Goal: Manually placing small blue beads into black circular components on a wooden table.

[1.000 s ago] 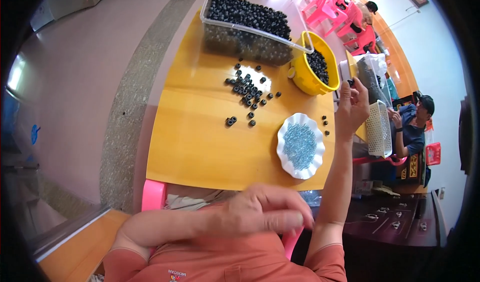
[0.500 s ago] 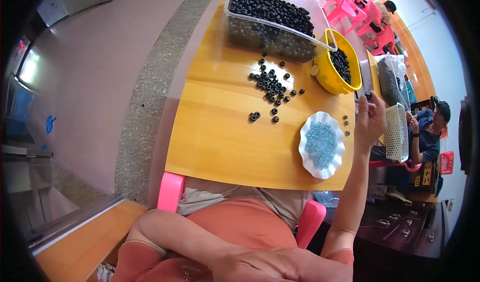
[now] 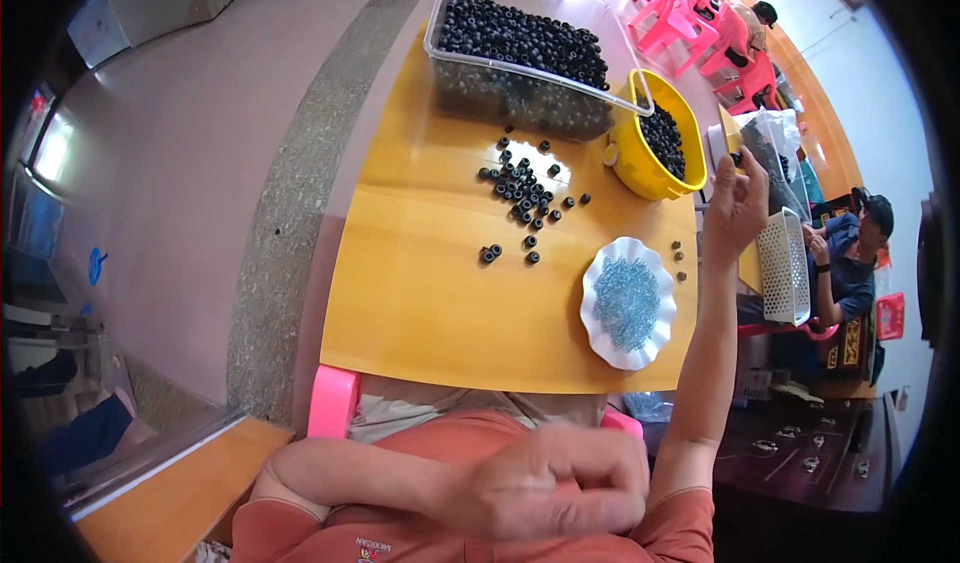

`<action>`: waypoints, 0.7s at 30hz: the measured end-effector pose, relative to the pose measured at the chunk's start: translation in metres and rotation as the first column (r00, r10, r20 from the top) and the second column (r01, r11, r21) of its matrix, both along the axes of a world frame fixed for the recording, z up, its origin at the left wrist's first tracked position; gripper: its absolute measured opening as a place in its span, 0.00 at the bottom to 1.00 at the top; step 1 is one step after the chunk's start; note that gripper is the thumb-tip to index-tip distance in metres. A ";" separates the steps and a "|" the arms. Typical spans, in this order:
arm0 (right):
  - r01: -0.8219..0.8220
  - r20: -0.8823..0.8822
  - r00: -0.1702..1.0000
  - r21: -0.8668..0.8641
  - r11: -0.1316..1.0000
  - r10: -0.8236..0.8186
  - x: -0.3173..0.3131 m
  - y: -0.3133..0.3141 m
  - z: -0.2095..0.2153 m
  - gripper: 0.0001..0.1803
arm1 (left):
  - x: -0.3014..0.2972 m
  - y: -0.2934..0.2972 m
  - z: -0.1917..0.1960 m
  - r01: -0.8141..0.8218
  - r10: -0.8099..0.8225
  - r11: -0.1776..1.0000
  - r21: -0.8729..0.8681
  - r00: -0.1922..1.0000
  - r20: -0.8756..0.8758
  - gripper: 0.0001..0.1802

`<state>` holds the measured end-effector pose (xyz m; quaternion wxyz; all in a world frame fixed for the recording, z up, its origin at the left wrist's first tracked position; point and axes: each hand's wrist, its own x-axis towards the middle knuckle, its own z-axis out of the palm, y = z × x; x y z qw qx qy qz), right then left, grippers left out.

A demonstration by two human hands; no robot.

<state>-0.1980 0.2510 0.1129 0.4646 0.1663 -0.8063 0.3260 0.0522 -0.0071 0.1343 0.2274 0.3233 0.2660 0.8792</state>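
Observation:
My right hand [image 3: 738, 198] is raised beyond the right edge of the table, pinching a small black ring-shaped part [image 3: 738, 160] between its fingertips. Close to my chest, my left hand [image 3: 560, 483] is curled closed and slightly blurred; whatever it may hold is hidden. A white scalloped dish [image 3: 590, 308] of small clear bluish glass pieces [image 3: 626, 303] stands on the wooden table [image 3: 430, 313]. A loose group of black ring-shaped parts [image 3: 520, 191] lies at the middle of the table. A few more small parts [image 3: 678, 257] lie beside the dish, near the right edge.
A clear plastic bin [image 3: 520, 98] full of black parts stands at the far edge, with a yellow bucket [image 3: 640, 168] of them beside it. To the right are a white perforated basket [image 3: 784, 268] and a seated person [image 3: 850, 253]. Pink chairs [image 3: 690, 23] stand farther off.
My left hand has lifted away from my chest and curled its fingers. My right hand stays raised with the black part. The whole view has shifted slightly.

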 end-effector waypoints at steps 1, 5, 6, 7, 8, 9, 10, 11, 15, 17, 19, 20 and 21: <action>0.028 0.011 1.000 0.066 0.997 -0.028 -0.013 0.004 -0.003 0.15 | 0.000 0.003 -0.007 -0.035 0.042 0.995 -0.092 0.997 0.071 0.06; 0.204 0.158 0.953 0.295 0.933 -0.259 -0.051 0.043 -0.020 0.18 | -0.012 0.010 -0.034 -0.137 0.203 0.949 -0.284 0.954 0.219 0.05; 0.149 0.228 0.952 0.235 0.961 -0.203 -0.050 0.039 -0.021 0.14 | -0.017 0.008 -0.044 -0.154 0.238 0.939 -0.307 0.935 0.261 0.05; 0.145 0.228 0.953 0.236 0.961 -0.199 -0.047 0.037 -0.020 0.14 | -0.019 0.007 -0.057 -0.233 0.321 0.901 -0.366 0.925 0.205 0.05; 0.079 0.242 0.962 0.203 0.976 -0.128 -0.043 0.036 -0.018 0.13 | -0.022 0.006 -0.066 -0.234 0.324 0.901 -0.365 0.923 0.206 0.05; 0.014 0.258 0.964 0.170 0.985 -0.058 -0.038 0.034 -0.017 0.11 | -0.024 0.003 -0.072 -0.288 0.390 0.863 -0.414 0.902 0.187 0.05; 0.013 0.264 0.963 0.171 0.985 -0.058 -0.033 0.030 -0.018 0.11 | -0.025 0.002 -0.079 -0.337 0.454 0.820 -0.462 0.876 0.165 0.05; -0.020 0.288 0.957 0.164 0.986 -0.028 -0.027 0.025 -0.019 0.10 | -0.027 0.001 -0.085 -0.357 0.480 0.796 -0.489 0.864 0.150 0.05; -0.154 0.333 0.937 0.137 0.978 0.101 -0.007 0.006 -0.024 0.06 | -0.037 0.007 -0.100 -0.491 0.605 0.701 -0.518 0.793 0.066 0.11; -0.287 0.528 0.820 0.046 0.957 0.220 0.010 -0.013 -0.028 0.04 | -0.038 0.006 -0.101 -0.486 0.626 0.684 -0.544 0.774 0.094 0.11; -0.431 0.637 0.690 -0.020 0.902 0.344 0.028 -0.041 -0.039 0.05 | -0.040 0.006 -0.107 -0.515 0.668 0.636 -0.575 0.741 0.075 0.10; -0.479 0.703 0.619 -0.014 0.878 0.349 0.036 -0.051 -0.046 0.07 | -0.041 0.006 -0.109 -0.537 0.702 0.591 -0.601 0.711 0.055 0.10; -0.515 0.749 0.575 0.020 0.857 0.328 0.045 -0.066 -0.046 0.09 | -0.042 0.005 -0.111 -0.540 0.705 0.589 -0.601 0.707 0.055 0.10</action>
